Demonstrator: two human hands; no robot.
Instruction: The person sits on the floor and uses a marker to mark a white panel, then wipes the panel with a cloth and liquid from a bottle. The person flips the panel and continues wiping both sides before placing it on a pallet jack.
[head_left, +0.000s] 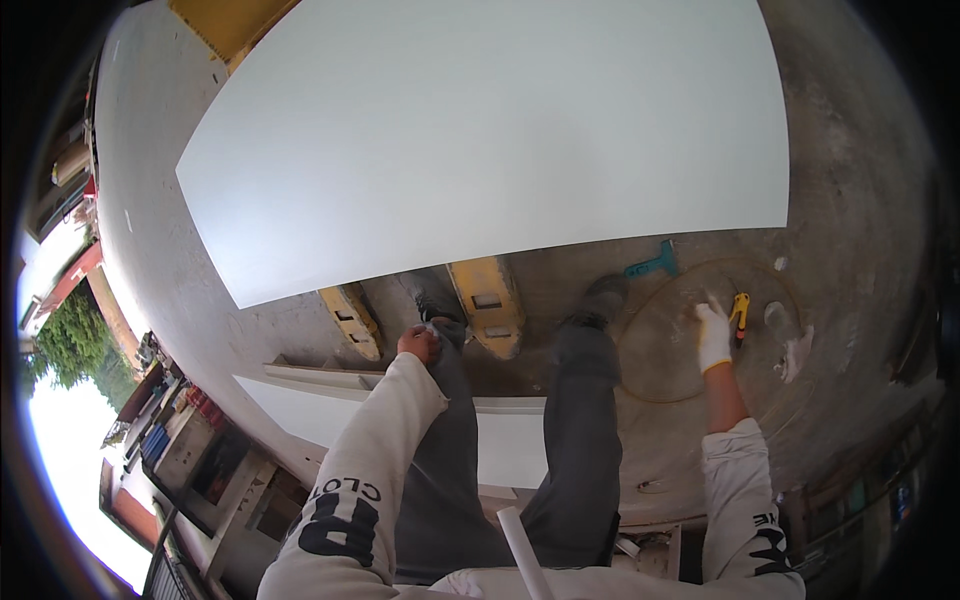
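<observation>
My left hand (420, 343), bare, rests by my left knee with its fingers curled. A small whitish bit shows at its fingertips, too small to name. On the right, my right hand (713, 337) in a white glove is held low over the floor, somewhat blurred, its fingers stretched and apart with nothing seen in them. Just right of it lies a yellow-and-black hand tool (740, 315). A teal scraper-shaped tool (652, 262) lies farther off, by my right foot. Ahead of me a large white panel (500, 130) lies flat.
Two yellow forks (488, 308) stick out from under the panel's near edge. A thin wire loop (655, 400) circles below my right hand. A crumpled pale cloth-like thing (797, 350) lies beyond the yellow tool. Another white board (300, 410) sits beneath my legs. A white strip (525, 555) hangs before me.
</observation>
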